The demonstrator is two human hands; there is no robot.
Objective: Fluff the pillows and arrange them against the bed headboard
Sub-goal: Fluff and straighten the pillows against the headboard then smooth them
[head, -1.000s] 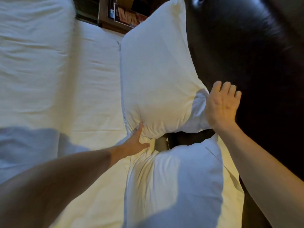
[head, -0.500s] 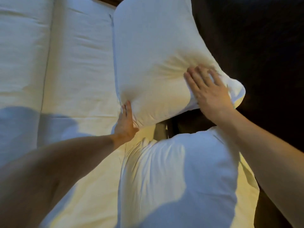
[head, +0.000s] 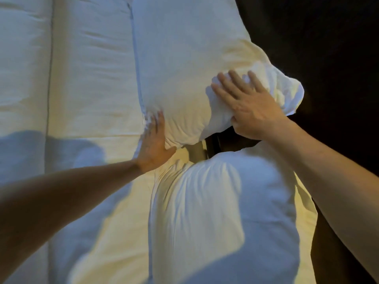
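Both hands are on the far pillow point(head: 184, 64). Left hand point(head: 152, 148) flat and open, fingers together and extended, pressed against the pillow's lower left corner where it meets the bed sheet point(head: 90, 83); thumb splayed out to the right under the pillow's bottom edge. Fabric bunches slightly at the left fingertips. Right hand point(head: 249, 108) open with fingers spread, palm down on the pillow's lower right part, pushing into the filling; creases radiate around the fingers, thumb tucked at the pillow's lower edge. Neither hand pinches or clutches fabric, both just press.

Far pillow: white, plump, lying at the head end of the bed, its right side up against the dark headboard point(head: 328, 48), its loose pillowcase corner sticking out to the right past the right hand. Near pillow point(head: 221, 212): white, lies below the first in the frame, also along the headboard side, untouched by either hand. Small gap between the two pillows, something dark visible in it, cannot tell what. The right forearm crosses over the near pillow's right edge.

White sheet covers the rest of the bed to the left, with a lengthwise fold line. Shadows of the arms fall over the sheet and the near pillow. Lighting dim, warm patch around the left hand.
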